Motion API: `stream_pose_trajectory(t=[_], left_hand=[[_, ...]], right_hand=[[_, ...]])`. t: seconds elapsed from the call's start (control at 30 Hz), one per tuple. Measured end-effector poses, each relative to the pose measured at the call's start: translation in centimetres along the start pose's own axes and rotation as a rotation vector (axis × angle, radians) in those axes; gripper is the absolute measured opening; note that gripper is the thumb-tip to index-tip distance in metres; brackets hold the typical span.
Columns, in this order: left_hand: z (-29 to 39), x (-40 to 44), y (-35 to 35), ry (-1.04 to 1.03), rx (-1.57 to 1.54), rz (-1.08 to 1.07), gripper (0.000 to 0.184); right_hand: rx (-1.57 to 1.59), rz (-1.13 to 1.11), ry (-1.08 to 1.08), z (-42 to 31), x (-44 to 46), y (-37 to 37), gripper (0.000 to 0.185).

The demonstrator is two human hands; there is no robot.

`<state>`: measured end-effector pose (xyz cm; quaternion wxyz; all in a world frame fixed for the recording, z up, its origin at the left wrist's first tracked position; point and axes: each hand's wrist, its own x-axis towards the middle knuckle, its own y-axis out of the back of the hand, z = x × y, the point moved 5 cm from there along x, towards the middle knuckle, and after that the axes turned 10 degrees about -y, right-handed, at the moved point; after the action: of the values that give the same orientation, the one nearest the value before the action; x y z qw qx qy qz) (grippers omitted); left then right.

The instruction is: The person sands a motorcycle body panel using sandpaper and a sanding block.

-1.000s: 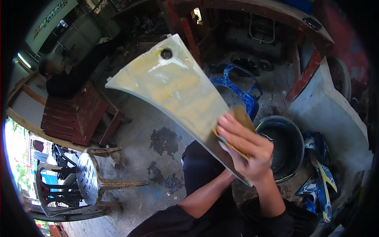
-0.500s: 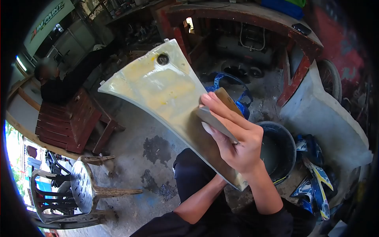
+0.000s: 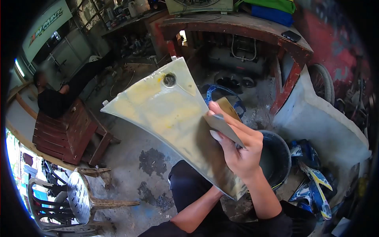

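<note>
The right hand (image 3: 242, 152) is pinching bent sandpaper (image 3: 227, 131) at the fairing panel (image 3: 146, 94), slanting above the knee (image 3: 187, 177); the left hand's grip is hiding behind, unreadable. Uneven fingertip pressure could be gouging the patchy coating (image 3: 171, 118).

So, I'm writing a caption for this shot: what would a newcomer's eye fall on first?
Probably the big pale panel, patched with yellow and pierced by a round hole, slanting across the middle. Next, the right hand over its lower part, holding a brownish sheet. Then the dark bucket on the floor just right of that hand, with blue, white and yellow pieces farther right.
</note>
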<state>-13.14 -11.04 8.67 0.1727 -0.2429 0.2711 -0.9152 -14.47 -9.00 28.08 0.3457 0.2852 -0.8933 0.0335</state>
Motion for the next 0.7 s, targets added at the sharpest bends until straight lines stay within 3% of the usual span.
stream_pose_trajectory(t=[0.07, 0.13, 0.17, 0.27, 0.33, 0.4, 0.5, 0.7], left_hand=[[0.3, 0.3, -0.2, -0.009, -0.006, 0.001, 0.036], [0.9, 0.9, -0.1, -0.034, -0.006, 0.004, 0.036], [1.1, 1.2, 0.0, -0.043, -0.007, 0.003, 0.036], [0.9, 1.6, -0.4, -0.062, -0.022, 0.010, 0.036], [0.4, 1.3, -0.9, -0.054, -0.032, 0.014, 0.036], [0.0, 1.1, -1.5, -0.034, -0.039, 0.000, 0.036], [0.0, 1.0, -2.3, -0.028, -0.050, -0.009, 0.036], [0.9, 2.0, -1.7, -0.070, -0.053, 0.008, 0.036]], right_hand=[[0.031, -0.023, 0.032, -0.4, 0.1, -0.1, 0.041], [-0.073, -0.015, -0.030, 0.5, -2.3, -0.2, 0.027], [-0.048, -0.050, -0.119, 2.1, -4.2, -0.1, 0.042], [-0.050, -0.015, -0.146, 4.4, -7.2, 1.1, 0.041], [-0.041, 0.008, -0.131, 2.8, -5.7, 1.2, 0.040], [-0.032, 0.045, -0.079, 0.9, -3.0, 1.5, 0.027], [-0.003, 0.052, 0.016, -0.7, -0.2, 0.8, 0.029], [-0.089, 0.080, -0.006, 1.7, -5.1, 1.6, 0.029]])
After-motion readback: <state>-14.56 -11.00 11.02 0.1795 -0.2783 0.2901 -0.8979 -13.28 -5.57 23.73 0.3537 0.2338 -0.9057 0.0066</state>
